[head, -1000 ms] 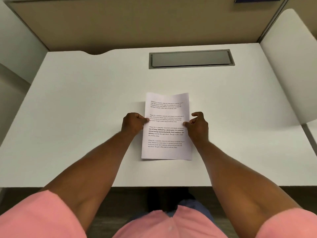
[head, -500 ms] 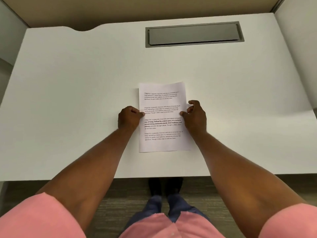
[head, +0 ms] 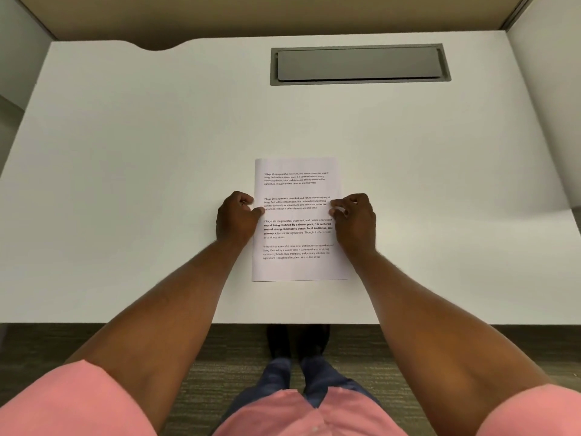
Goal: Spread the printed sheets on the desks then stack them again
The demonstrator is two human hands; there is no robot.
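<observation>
A stack of printed sheets (head: 298, 190) lies flat on the white desk (head: 125, 184), near its front edge and roughly in the middle. The top sheet shows several short paragraphs of black text. My left hand (head: 235, 220) is curled at the stack's left edge, thumb and fingertips pinching the paper. My right hand (head: 355, 221) grips the right edge the same way, fingers bent over the margin. How many sheets are in the stack cannot be told.
A grey metal cable hatch (head: 360, 64) is set into the desk at the back right. Beige partition walls (head: 283, 14) close the desk at the back, and white panels (head: 547, 105) flank it. Carpet and my shoes show below the front edge.
The view has tilted down and drawn back a little, so the desk's back edge sits lower than half a second ago. Both hands stay on the stack's side edges; the sheets have not shifted on the desk.
</observation>
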